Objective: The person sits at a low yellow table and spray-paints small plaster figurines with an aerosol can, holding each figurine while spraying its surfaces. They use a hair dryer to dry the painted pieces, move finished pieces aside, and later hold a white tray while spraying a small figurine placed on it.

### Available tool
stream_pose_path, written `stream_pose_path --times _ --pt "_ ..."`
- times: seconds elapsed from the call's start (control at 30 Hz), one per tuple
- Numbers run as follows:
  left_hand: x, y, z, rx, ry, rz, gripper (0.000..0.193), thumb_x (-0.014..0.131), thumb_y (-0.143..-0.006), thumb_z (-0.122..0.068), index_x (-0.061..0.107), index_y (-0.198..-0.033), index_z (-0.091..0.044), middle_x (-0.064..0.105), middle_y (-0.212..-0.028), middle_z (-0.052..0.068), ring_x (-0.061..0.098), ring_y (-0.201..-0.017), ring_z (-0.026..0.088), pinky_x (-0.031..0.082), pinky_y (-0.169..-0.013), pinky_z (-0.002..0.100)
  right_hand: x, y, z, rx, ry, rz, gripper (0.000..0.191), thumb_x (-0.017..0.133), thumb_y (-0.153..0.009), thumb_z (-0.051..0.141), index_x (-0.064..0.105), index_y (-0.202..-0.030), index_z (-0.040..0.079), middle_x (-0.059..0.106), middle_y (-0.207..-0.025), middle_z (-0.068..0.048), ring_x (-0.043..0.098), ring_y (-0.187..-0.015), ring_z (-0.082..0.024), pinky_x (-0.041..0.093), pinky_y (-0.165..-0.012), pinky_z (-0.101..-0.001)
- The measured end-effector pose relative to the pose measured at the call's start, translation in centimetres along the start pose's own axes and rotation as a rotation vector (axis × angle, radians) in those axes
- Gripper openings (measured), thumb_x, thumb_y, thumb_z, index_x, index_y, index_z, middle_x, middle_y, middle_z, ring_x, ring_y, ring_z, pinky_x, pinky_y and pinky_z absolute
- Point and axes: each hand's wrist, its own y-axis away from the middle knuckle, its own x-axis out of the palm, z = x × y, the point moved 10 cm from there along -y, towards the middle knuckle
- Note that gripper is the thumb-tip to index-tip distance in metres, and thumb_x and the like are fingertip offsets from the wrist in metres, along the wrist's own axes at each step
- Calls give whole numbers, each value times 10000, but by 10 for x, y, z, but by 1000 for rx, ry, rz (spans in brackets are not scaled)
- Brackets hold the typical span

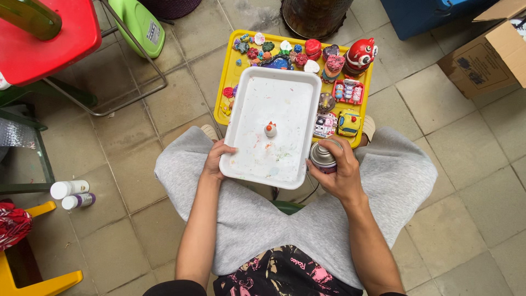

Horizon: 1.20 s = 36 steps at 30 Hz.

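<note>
Left hand (215, 160) grips the white tray (257, 164) edge, right hand (341, 174) wrapped around a spray can (322, 158) beside it; one small figurine (270, 129) sits mid-tray, looks early-stage, with many painted pieces on the yellow tray (233, 66) beyond.

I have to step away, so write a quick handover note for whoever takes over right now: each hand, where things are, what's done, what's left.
Left hand: grips the near left edge of the white tray, held over the lap.
Right hand: holds a spray can upright beside the tray's near right corner.
A small white figurine with a red top stands alone in the middle of the tray.
Yellow tray on the floor beyond holds many painted figurines.
Done: figurine placed in the tray. No spray visible; whether it is coated, I cannot tell.
</note>
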Motion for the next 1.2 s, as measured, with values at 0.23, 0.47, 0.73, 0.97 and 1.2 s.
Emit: stream_pose_path --times 0.23,0.47,0.73,0.97,1.2 --pt "-6 -6 13 -47 25 -11 543 642 -786 -18 567 -1305 122 695 -1168 222 718 -1028 299 589 -936 396 9 0 1 50 15 89 622 876 -779 146 568 -1318 123 616 -1257 -195 711 -1091 -333 611 -888 -404" --pt "-17 -9 19 -57 33 -60 517 668 -787 -49 587 -1271 118 705 -1130 217 725 -1006 294 595 -927 396 8 3 -4 85 19 69 640 869 -790 165 544 -1340 134 606 -1265 -189 710 -1086 -333 611 -890 -409" --pt "-31 -12 21 -54 66 -130 479 703 -814 -82 596 -1237 116 700 -1097 218 720 -978 295 596 -902 408 11 3 -15 199 89 112 630 857 -803 197 555 -1354 155 601 -1268 -173 721 -1049 -331 624 -852 -415" --pt "5 -4 13 -50 55 36 640 704 -774 -84 534 -1348 142 694 -1209 239 713 -1078 292 564 -993 385 4 1 -13 213 151 82 617 850 -831 228 551 -1367 171 597 -1286 -163 714 -1067 -353 620 -853 -436" --pt "31 4 6 -10 -11 161 746 710 -731 -13 482 -1431 114 659 -1304 211 656 -1196 274 499 -1094 382 6 -1 -12 220 182 85 655 862 -822 257 538 -1383 163 603 -1262 -170 706 -1067 -362 600 -875 -451"
